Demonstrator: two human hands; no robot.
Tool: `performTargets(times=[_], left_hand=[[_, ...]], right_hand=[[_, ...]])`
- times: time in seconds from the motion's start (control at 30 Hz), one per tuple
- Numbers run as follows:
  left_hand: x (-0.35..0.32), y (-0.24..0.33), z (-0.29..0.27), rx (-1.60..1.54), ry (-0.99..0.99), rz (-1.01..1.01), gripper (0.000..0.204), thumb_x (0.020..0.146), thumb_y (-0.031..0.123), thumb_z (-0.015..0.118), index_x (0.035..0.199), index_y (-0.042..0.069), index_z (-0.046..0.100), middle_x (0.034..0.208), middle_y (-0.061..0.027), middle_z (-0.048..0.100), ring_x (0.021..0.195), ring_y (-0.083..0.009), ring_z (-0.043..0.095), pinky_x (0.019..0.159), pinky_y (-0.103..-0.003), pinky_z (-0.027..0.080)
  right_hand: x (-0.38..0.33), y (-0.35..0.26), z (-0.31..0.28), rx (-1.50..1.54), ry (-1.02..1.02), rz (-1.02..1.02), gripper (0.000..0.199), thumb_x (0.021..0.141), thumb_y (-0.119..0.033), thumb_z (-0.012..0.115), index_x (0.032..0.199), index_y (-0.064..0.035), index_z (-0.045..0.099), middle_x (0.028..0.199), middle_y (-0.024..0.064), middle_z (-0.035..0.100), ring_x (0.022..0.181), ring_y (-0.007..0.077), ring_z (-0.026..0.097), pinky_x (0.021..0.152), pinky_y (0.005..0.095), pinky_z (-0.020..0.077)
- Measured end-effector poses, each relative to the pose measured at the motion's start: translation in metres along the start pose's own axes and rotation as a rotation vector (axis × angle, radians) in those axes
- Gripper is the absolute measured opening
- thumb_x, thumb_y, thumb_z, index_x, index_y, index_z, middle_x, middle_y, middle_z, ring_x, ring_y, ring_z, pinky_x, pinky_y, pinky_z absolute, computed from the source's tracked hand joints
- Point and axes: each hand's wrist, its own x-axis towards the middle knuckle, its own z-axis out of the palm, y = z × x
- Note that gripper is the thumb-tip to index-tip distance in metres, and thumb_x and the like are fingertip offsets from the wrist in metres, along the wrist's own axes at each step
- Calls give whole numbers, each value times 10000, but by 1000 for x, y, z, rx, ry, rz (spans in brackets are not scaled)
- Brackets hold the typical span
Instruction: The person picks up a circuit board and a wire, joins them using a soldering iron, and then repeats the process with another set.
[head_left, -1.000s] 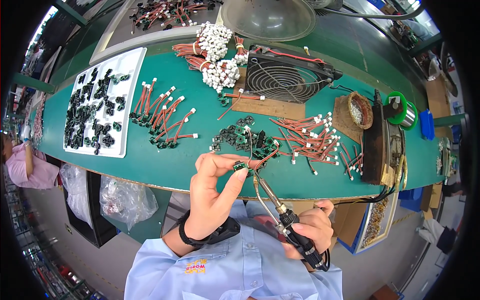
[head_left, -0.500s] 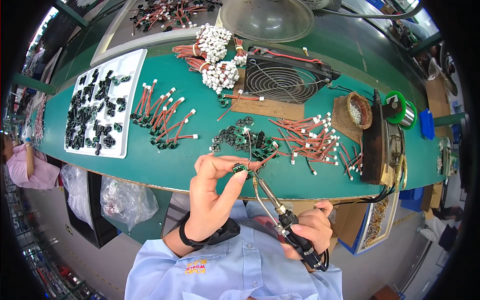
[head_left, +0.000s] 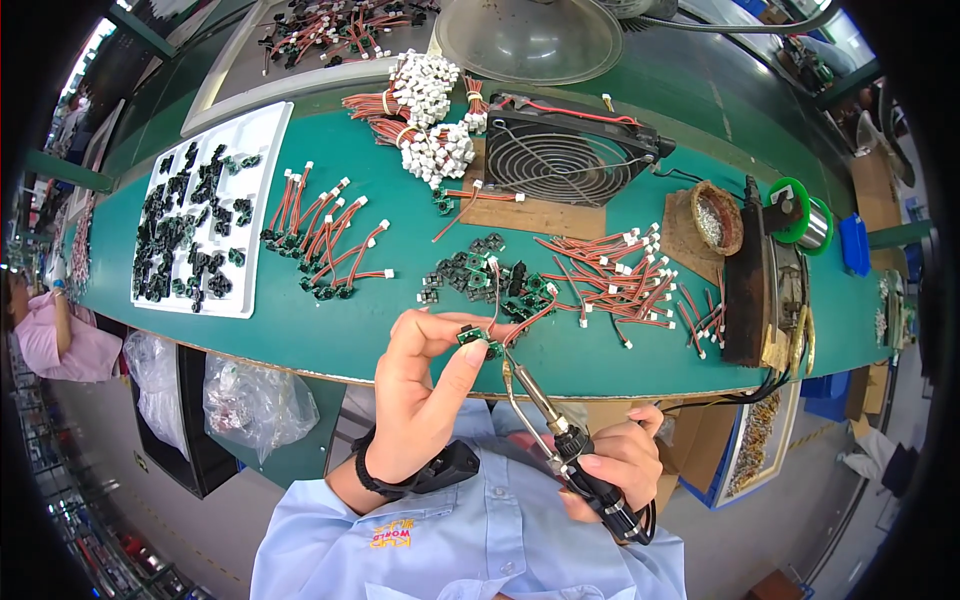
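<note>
Between thumb and fingers, my left hand (head_left: 425,370) pinches a small green circuit board (head_left: 474,337) at the table's near edge. Short red and black wires (head_left: 528,325) with a white plug run from the board. My right hand (head_left: 618,466) grips the black handle of a soldering iron (head_left: 572,440), which has a thin metal solder-feed tube alongside. Its tip points up and left, close beside the board; whether it touches cannot be told. Just beyond lies a heap of small dark boards (head_left: 465,275). Several loose wire leads (head_left: 620,280) with white plugs spread to its right.
A white tray (head_left: 262,190) of black parts lies left, beside a row of wired boards (head_left: 325,245). Bundled leads (head_left: 430,120) and a black fan (head_left: 570,150) stand behind. To the right are a round tin (head_left: 716,218), an iron stand (head_left: 750,290) and a green solder spool (head_left: 790,212).
My left hand has shifted the board slightly left and tilted it. The iron's tip has drawn a little down and left, still close to the board.
</note>
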Motion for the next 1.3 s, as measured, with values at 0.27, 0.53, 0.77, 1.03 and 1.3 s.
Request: performTargets(times=[0.27,0.53,0.77,1.03,1.3], left_hand=[[0,-1,1,-32,-15,0,95,874,-19,515,928,4,440,1033,-141,602,965,-181,603,841,-280,447],[0,2,-2,149,-65,77,93,877,-21,506,941,-2,442,1041,-143,591,961,-188,604,847,-290,451],[1,10,3,-116,-32,-61,63,894,44,478,934,32,430,994,-166,612,945,-216,593,887,-353,405],[3,13,-3,-384,-128,-248,71,897,115,471,909,52,440,941,-169,619,931,-238,577,861,-389,421],[4,11,-1,-280,-46,-189,75,901,105,473,912,44,430,958,-180,621,917,-223,586,857,-365,420]], right_hand=[[-1,0,1,-2,25,-1,431,560,-211,789,957,-165,627,720,-27,610,638,138,586,808,364,333],[-2,-2,-2,-11,8,13,415,567,-238,786,945,-166,631,714,-29,610,621,138,583,816,368,326],[-14,9,-12,5,131,-18,449,619,-303,769,1004,-139,606,766,12,604,703,140,573,843,395,326],[18,67,-17,-273,558,412,395,821,-53,586,1198,-23,474,1117,97,516,912,179,531,847,312,422],[-7,37,-11,-94,503,159,365,831,-261,608,1123,-56,533,982,64,582,800,126,538,829,330,399]])
